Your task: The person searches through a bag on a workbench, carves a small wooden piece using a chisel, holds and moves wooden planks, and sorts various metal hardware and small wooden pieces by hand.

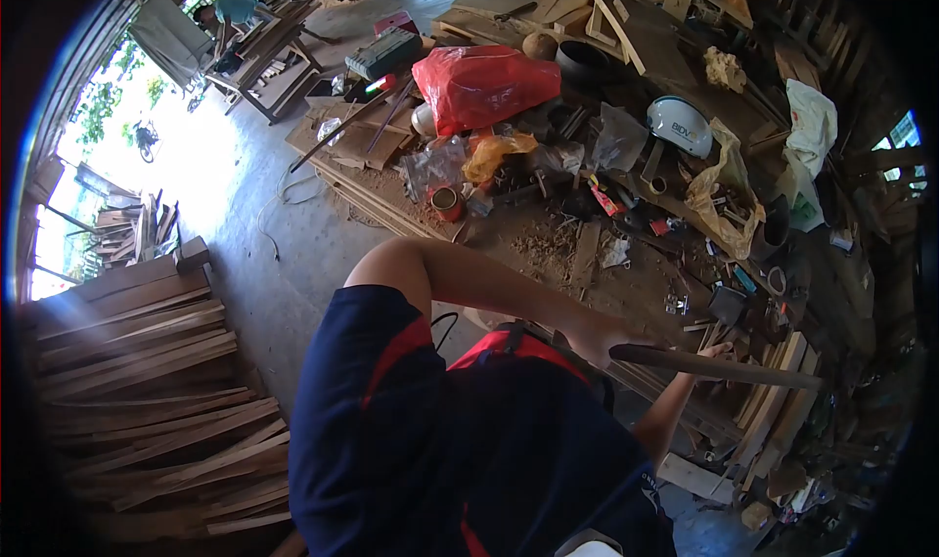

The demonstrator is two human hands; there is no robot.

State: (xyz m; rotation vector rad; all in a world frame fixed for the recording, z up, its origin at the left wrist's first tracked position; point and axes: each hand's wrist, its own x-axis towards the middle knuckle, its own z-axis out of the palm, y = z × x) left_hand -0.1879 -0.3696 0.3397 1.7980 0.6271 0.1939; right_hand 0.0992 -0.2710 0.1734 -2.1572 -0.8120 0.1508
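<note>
A long, narrow wooden strip (753,370) with a darker near end lies across the front of my body, over the edge of the cluttered workbench (523,254). My left hand (595,338) is closed at the strip's left end, its fingers partly in shadow. Farther along, my right hand (712,354) grips the strip from behind, and some fingers show above its upper edge. Wood shavings (548,249) and a loose board (585,256) lie on the bench beyond my left forearm.
On the bench are a red plastic bag (484,86), a white helmet (680,127), an open tin (446,201) and a green case (384,53). Stacked planks (166,401) stand at left; more boards (773,410) at right. A person (235,11) bends over a far table.
</note>
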